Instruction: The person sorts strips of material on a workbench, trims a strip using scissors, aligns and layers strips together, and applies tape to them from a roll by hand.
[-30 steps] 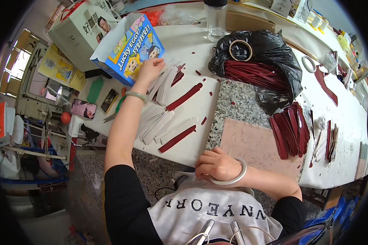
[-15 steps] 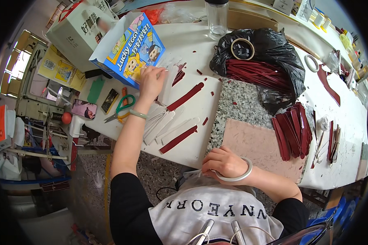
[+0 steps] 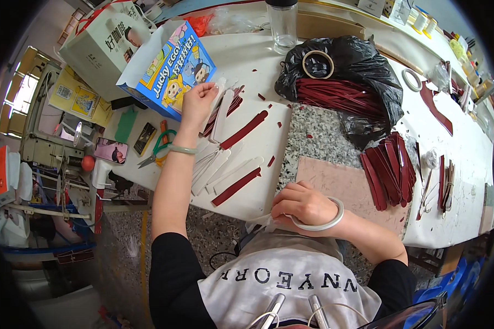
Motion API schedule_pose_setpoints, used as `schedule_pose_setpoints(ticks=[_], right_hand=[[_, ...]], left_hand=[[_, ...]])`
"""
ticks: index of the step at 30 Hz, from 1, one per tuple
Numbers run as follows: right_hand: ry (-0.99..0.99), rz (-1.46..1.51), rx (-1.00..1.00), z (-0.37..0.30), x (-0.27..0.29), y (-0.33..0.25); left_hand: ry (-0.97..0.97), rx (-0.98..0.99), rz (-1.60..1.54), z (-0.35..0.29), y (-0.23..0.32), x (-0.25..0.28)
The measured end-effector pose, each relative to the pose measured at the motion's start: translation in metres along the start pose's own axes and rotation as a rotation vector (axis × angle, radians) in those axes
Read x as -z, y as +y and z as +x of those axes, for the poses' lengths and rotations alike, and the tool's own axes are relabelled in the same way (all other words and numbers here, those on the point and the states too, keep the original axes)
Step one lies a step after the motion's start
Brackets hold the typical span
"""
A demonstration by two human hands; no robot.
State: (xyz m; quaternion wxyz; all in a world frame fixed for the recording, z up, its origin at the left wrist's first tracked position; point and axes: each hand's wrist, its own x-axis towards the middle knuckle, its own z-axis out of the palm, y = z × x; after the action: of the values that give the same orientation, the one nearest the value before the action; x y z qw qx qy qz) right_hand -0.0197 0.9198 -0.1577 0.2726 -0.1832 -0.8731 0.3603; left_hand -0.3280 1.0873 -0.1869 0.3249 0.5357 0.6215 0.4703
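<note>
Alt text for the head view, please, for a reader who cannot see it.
Seen from above, a person's left hand reaches to white strips beside a blue cartoon box, while the right hand, a tape roll on its wrist, rests at the table's near edge. Dark red strips lie to the right.

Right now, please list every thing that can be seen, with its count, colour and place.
White strips: several, on the white board by the left forearm.
Dark red strips: several, on the same board; one heap at the right.
Black bag: one, far side, more red strips inside.
Tape ring: one, pale, on the bag.
Blue carton: one, beside the left hand.
Clear jar: one, dark lid, far edge.
Scissors: one pair, green handles, left edge of the table.
Left hand: touches a white strip, green bangle on the wrist.
Right hand: closed at the near edge; contents hidden; white ring on the wrist.
</note>
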Motion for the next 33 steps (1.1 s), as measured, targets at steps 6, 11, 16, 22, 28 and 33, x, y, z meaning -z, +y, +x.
schedule_pose_setpoints(ticks=[6, 11, 16, 22, 28, 33], right_hand=[[0.315, 0.144, -0.115, 0.023, 0.036, 0.008], [0.371, 0.151, -0.36, 0.034, 0.065, 0.011], [0.318, 0.178, -0.407, 0.032, 0.062, 0.007], [0.59, -0.092, -0.142, 0.029, 0.042, 0.009], [0.612, -0.108, -0.164, 0.024, 0.043, 0.004], [0.461, -0.474, 0.11, 0.024, 0.032, -0.001]], left_hand=[[-0.353, 0.098, -0.226, -0.075, 0.069, -0.027], [-0.537, 0.078, -0.24, -0.13, 0.097, -0.042], [-0.554, 0.123, -0.344, -0.149, 0.095, -0.048], [-0.47, 0.095, -0.341, -0.164, 0.097, -0.056], [-0.452, 0.009, -0.271, -0.175, 0.091, -0.058], [-0.403, 0.272, -0.56, -0.177, 0.086, -0.053]])
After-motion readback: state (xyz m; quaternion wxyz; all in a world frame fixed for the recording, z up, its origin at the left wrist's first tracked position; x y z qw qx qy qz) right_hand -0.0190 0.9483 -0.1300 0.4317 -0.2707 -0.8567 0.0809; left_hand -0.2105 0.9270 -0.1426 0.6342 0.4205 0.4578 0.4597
